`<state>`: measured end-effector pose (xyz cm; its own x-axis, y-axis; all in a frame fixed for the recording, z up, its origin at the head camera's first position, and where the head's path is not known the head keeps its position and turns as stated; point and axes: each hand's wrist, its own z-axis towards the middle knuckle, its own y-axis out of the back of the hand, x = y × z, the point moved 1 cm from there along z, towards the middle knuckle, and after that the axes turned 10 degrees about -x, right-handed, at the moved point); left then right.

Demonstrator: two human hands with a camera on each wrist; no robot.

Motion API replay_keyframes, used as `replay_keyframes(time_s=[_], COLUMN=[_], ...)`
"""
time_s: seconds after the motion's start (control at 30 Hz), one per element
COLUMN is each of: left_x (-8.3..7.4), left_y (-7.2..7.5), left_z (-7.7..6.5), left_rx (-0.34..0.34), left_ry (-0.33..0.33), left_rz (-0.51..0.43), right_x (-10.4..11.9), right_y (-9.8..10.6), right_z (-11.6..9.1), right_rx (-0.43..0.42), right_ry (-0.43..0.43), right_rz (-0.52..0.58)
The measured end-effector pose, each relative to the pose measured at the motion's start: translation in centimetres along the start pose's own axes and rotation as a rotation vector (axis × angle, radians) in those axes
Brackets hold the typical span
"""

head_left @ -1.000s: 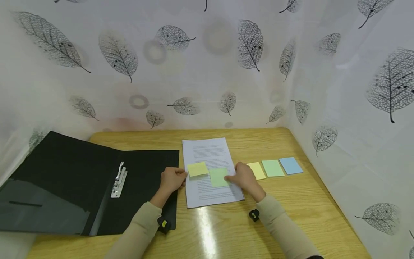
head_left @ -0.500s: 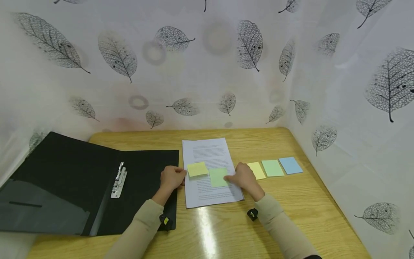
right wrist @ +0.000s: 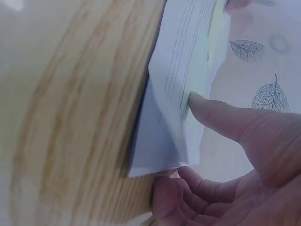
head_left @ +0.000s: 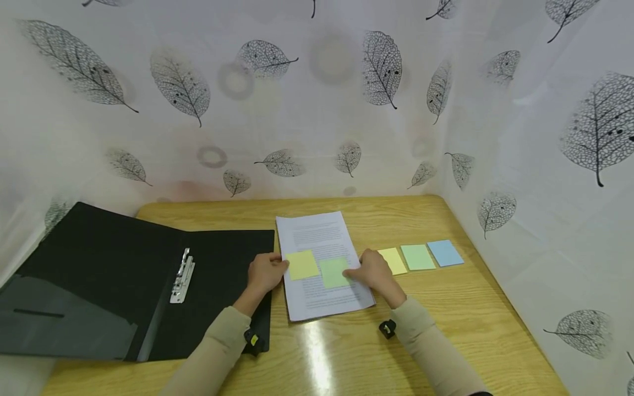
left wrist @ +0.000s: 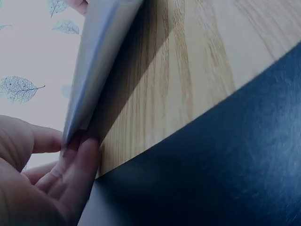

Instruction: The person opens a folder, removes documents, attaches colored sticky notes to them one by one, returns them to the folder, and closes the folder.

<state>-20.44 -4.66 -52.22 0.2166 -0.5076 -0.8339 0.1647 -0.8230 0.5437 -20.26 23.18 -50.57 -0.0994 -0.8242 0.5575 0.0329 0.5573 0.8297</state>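
A stack of printed paper sheets (head_left: 317,228) is held up at its sides by both hands over the wooden table. My left hand (head_left: 266,272) pinches the left edge; in the left wrist view its fingers (left wrist: 84,160) curl beneath the stack (left wrist: 96,61). On the right edge, my right hand (head_left: 375,270) grips with the thumb over a green sticky note (head_left: 333,271) and the fingers underneath. The right wrist view shows the sheets (right wrist: 153,136) bowed and slightly spread near that thumb (right wrist: 207,106). A yellow sticky note (head_left: 302,265) lies on the top page beside the green one.
An open black ring binder (head_left: 223,264) with a metal clip (head_left: 182,278) lies left of the papers. Yellow (head_left: 393,260), green (head_left: 418,257) and blue (head_left: 445,253) sticky note pads sit in a row at the right. A leaf-print curtain (head_left: 317,110) encloses the table (head_left: 421,214).
The stack has shifted slightly left and towards the person, its left side tilting a little. The yellow note now shows flatter and larger. Both hands keep their hold.
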Motion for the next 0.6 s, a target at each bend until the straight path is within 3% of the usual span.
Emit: replay_keyframes(time_s=[0.23, 0.5, 0.6], left_x=[0.6, 1.5, 1.9], left_y=[-0.1, -0.4, -0.5], left_z=[0.3, 0.9, 1.1], left_rx=[0.089, 0.162, 0.166], left_ry=[0.067, 0.231, 0.256], left_rz=[-0.185, -0.391, -0.424], right_x=[0.0, -0.1, -0.3], right_y=[0.3, 0.6, 0.9], right_z=[-0.2, -0.1, 0.0], right_rx=[0.005, 0.012, 0.010], right_ry=[-0.017, -0.025, -0.006], right_rz=[-0.011, -0.044, -0.037])
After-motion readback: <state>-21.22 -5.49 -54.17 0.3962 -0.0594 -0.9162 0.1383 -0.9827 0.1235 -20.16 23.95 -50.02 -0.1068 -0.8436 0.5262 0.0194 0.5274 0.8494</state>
